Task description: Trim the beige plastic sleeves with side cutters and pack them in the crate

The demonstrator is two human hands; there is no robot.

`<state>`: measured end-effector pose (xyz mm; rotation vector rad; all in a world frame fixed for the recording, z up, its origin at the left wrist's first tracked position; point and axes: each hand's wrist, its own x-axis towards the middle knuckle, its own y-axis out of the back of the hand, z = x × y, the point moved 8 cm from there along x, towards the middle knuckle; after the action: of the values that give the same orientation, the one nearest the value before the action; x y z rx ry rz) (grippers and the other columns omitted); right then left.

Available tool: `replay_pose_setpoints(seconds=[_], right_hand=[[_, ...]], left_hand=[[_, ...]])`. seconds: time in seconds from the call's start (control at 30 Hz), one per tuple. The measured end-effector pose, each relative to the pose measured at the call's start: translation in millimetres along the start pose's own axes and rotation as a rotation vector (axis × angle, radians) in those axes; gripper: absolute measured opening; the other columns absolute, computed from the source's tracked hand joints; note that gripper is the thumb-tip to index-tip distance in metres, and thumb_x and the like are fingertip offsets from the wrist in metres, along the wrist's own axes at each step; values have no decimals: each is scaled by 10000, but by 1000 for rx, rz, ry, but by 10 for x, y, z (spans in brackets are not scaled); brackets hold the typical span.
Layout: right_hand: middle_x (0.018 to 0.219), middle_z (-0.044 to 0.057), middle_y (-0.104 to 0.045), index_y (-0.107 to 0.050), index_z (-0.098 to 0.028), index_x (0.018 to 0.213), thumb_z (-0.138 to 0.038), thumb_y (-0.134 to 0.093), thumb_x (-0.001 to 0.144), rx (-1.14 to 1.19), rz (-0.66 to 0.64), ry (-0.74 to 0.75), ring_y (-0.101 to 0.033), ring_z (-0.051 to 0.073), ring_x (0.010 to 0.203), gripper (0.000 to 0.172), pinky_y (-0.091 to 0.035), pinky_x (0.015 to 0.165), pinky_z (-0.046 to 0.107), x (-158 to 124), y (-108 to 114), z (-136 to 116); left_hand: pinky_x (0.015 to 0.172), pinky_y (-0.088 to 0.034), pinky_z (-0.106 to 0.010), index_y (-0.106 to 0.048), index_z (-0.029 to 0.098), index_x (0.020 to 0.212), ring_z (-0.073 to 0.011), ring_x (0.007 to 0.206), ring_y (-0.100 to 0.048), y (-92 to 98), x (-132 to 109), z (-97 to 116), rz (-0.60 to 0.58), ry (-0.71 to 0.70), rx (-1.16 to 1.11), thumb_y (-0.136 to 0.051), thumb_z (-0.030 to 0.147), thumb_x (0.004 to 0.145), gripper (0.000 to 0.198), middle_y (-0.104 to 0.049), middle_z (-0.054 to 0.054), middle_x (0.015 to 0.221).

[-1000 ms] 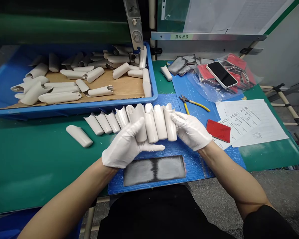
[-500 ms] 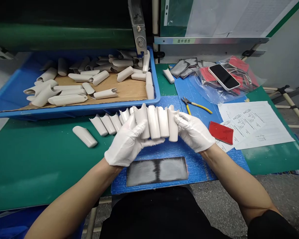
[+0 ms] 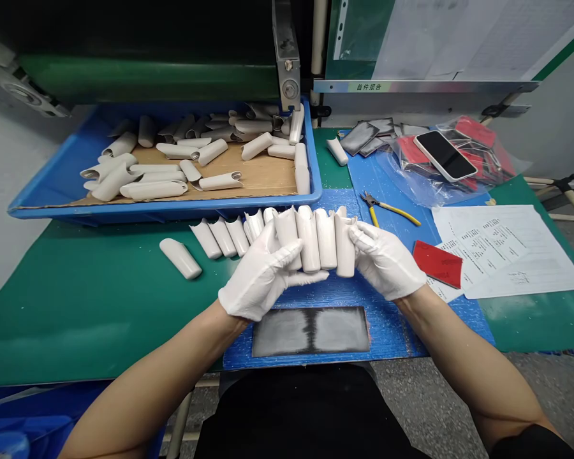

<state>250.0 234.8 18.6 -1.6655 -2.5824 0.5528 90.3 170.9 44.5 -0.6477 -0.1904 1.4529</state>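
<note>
Over the blue mat [image 3: 397, 331], a row of white shells [image 3: 328, 239] is held from both ends. Left hand [image 3: 263, 274] clasps one end, thumb across the front, fingers underneath; right hand [image 3: 387, 261] pinches the other end shell, thumb against fingers. Black pad [image 3: 310, 331] lies near mat edge. Tray [image 3: 220, 205] behind, holding more.

Even, cool light from above brightened the smooth green bench [image 3: 100, 306] and put highlights on the hollow white plastic pieces [image 3: 309, 245]. Shade dimmed the back of the blue plastic tray [image 3: 138, 209]. Wide-angle distortion stretched the edges; focus was mostly sharp, though fine print on the white paper sheets [image 3: 545, 248] seemed too soft to read.
</note>
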Motion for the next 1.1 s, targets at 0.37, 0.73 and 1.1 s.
replay_pose_setpoints(seconds=[0.37, 0.73, 1.1], right_hand=[[1180, 59, -768, -767, -258, 1056, -632, -927, 723, 7, 77, -17, -685, 257, 1099, 525, -583, 893, 396, 3, 23, 21], [710, -46, -554, -627, -240, 845, -735, -841, 786, -96, 82, -56, -476, 120, 570, 543, -385, 524, 291, -64, 46, 46], [790, -22, -628, -638, -238, 886, -740, -798, 831, -148, 66, 63, -563, 133, 641, 530, -508, 553, 281, -32, 36, -46]], left_hand=[[1003, -654, -619, -484, 390, 1579, -398, 1522, -488, 22, -4, -27, 41, 7, 32, -771, 297, 959, 689, -423, -72, 1720], [1006, -653, -610, -498, 381, 1568, -390, 1443, -579, 57, -10, -19, 72, -2, 76, -822, 300, 917, 731, -524, -93, 1644], [1039, -637, -622, -481, 348, 1595, -360, 1342, -659, 62, 10, -61, 32, 2, 70, -875, 260, 859, 839, -640, -106, 1509]])
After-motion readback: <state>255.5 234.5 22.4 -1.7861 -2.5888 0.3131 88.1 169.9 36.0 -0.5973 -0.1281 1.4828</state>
